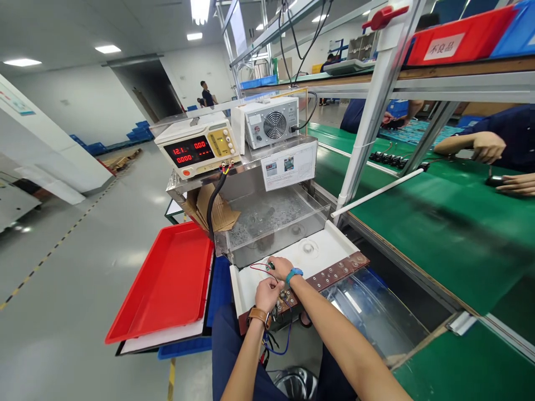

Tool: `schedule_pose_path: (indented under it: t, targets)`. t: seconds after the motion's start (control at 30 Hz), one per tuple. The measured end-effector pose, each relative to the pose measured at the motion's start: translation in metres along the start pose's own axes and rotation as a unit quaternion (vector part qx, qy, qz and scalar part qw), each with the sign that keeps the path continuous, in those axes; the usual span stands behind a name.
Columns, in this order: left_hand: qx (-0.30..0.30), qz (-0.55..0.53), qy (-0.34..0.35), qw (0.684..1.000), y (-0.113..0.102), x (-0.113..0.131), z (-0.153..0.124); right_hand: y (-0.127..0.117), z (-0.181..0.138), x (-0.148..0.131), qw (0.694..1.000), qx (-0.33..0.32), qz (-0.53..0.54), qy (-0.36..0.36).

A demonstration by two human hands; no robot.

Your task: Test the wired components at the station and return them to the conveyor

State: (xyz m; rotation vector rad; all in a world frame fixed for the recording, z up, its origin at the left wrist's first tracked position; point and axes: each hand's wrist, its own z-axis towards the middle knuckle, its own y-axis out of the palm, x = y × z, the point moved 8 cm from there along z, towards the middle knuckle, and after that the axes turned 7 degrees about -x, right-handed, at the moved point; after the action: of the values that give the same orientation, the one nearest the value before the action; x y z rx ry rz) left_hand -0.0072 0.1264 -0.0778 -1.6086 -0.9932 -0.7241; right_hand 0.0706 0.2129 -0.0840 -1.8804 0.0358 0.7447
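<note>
My left hand, with a brown watch strap on the wrist, is closed in a pinch on thin red and blue wires at the near edge of a white tray. My right hand, wearing a blue wristband, is closed on a small dark part that I cannot make out, on the same white surface. Both hands sit just behind a brown terminal strip with a row of screws. More wires hang below the strip towards my lap.
A clear tank stands behind the tray, with a power supply showing red digits and a fan unit on top. A red tray lies to the left. Green conveyor benches run along the right, where other people's hands work.
</note>
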Motion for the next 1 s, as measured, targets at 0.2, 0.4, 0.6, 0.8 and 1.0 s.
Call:
schedule_pose_path:
  t: [0.2,0.4,0.6,0.8,1.0]
  targets:
    - [0.004,0.01,-0.01,1.0,0.001,-0.001,0.0,-0.002,-0.002,-0.002,1.0,0.002,0.004,0.003]
    - [0.019,0.014,-0.016,1.0,-0.002,0.002,-0.005,-0.003,-0.005,-0.005,1.0,0.007,0.013,0.006]
    - [0.039,0.012,-0.011,0.999,-0.007,0.007,-0.009,0.0,-0.003,-0.006,1.0,0.018,0.016,0.005]
    - [0.053,-0.003,0.003,0.999,-0.009,0.015,-0.014,-0.002,-0.003,-0.007,0.999,0.027,0.014,0.009]
    - [0.063,-0.075,0.071,0.993,-0.023,0.025,-0.024,-0.028,-0.017,-0.02,0.994,0.11,0.029,-0.005]
